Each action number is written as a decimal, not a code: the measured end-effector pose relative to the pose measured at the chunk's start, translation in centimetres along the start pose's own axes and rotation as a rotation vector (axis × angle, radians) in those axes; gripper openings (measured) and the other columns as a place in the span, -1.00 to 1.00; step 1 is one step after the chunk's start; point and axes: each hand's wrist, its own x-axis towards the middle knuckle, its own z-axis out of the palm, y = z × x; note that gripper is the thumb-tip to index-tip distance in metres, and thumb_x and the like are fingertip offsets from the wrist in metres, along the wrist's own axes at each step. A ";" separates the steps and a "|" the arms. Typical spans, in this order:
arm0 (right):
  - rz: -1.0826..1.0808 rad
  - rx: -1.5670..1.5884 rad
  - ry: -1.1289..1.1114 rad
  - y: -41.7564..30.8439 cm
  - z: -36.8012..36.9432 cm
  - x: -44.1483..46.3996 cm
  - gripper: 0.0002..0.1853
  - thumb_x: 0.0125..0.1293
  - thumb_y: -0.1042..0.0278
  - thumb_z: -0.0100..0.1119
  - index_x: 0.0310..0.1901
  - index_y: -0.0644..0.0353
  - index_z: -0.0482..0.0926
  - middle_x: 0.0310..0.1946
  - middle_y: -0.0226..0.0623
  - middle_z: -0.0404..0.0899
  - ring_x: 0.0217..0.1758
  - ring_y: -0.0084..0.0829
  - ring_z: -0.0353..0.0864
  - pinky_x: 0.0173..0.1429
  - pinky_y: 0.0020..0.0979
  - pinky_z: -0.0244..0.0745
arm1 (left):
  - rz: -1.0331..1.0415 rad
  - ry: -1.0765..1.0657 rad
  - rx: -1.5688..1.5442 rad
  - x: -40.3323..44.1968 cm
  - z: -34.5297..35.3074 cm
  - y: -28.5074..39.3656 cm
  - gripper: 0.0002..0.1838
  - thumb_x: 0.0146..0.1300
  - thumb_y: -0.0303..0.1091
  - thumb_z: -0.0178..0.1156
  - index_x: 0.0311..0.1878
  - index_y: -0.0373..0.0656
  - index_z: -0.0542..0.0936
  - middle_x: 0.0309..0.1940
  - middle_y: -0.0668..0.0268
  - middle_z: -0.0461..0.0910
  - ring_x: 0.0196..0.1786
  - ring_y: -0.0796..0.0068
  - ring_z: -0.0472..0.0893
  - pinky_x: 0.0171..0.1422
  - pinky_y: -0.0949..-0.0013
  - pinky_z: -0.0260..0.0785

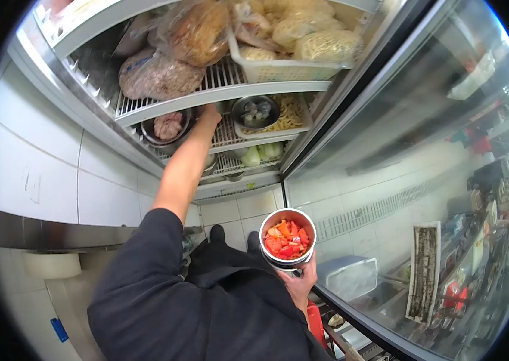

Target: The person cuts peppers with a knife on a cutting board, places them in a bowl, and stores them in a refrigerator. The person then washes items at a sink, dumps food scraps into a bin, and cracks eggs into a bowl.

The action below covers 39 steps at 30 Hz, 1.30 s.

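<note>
My left hand (209, 114) reaches into the open fridge, between a bowl of pinkish raw meat (168, 125) and a dark bowl (256, 112) with greyish pieces in it. Its fingers are mostly hidden under the shelf edge above, so their grip does not show. Close to my body, my right hand (304, 284) grips a round metal container (313, 230) from its lower side. Chopped red pieces (287, 238), which look like tomato or pepper, fill much of it.
Bagged food (161, 75) and a white basket (290, 73) of bagged noodles crowd the upper shelf. Pale yellow strips (290, 114) lie beside the dark bowl, with green vegetables (260, 153) lower down. The glass door (375, 180) stands open at right; a tiled wall (31, 138) is at left.
</note>
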 end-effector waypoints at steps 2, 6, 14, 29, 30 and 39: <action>0.008 -0.003 0.018 -0.1 -0.2 0.0 -0.56 -0.25 0.44 0.64 -0.39 0.34 0.51 0.20 0.18 0.43 0.19 -0.07 0.54 0.09 -0.31 0.49 | -0.032 -0.009 -0.059 0.6 1.9 0.4 -0.54 0.33 0.03 0.15 0.17 0.00 0.49 0.21 0.31 0.40 0.12 0.25 0.44 0.06 0.18 0.51; 0.030 -0.016 0.086 0.2 -0.6 -0.2 -0.56 -0.25 0.45 0.64 -0.38 0.37 0.53 0.22 0.13 0.42 0.16 -0.17 0.56 0.05 -0.37 0.51 | -0.022 -0.007 -0.098 0.5 2.9 0.8 -0.56 0.34 0.00 0.13 0.18 0.00 0.48 0.22 0.31 0.39 0.14 0.24 0.42 0.07 0.14 0.51; 0.083 -0.011 0.146 1.0 -1.4 0.2 -0.56 -0.27 0.50 0.64 -0.45 0.28 0.46 0.19 0.15 0.45 0.20 -0.09 0.53 0.19 -0.28 0.42 | 0.011 -0.001 -0.126 0.3 2.1 0.9 -0.59 0.37 -0.06 0.09 0.20 0.01 0.47 0.25 0.30 0.35 0.18 0.23 0.38 0.08 0.07 0.52; 0.065 -0.051 0.056 0.3 0.2 1.9 -0.52 -0.25 0.48 0.63 -0.42 0.25 0.40 0.23 0.23 0.38 0.20 0.00 0.52 0.18 -0.24 0.43 | 0.013 -0.022 -0.197 1.4 1.1 0.7 -0.63 0.42 -0.17 0.01 0.24 0.03 0.44 0.30 0.29 0.28 0.26 0.20 0.30 0.10 -0.05 0.53; 0.061 -0.049 0.062 0.3 0.6 2.1 -0.52 -0.28 0.51 0.63 -0.42 0.24 0.40 0.21 0.19 0.40 0.19 -0.03 0.52 0.17 -0.27 0.44 | 0.013 -0.030 -0.198 1.4 1.1 0.7 -0.64 0.42 -0.18 0.01 0.24 0.03 0.44 0.30 0.28 0.28 0.26 0.20 0.29 0.10 -0.06 0.53; 0.103 0.000 0.076 -0.9 4.2 3.6 -0.55 -0.25 0.50 0.64 -0.45 0.23 0.42 0.26 0.25 0.36 0.33 0.02 0.43 0.31 -0.20 0.34 | 0.032 -0.070 -0.197 2.5 0.2 0.6 -0.65 0.45 -0.24 -0.04 0.26 0.04 0.43 0.33 0.28 0.24 0.31 0.18 0.25 0.12 -0.14 0.54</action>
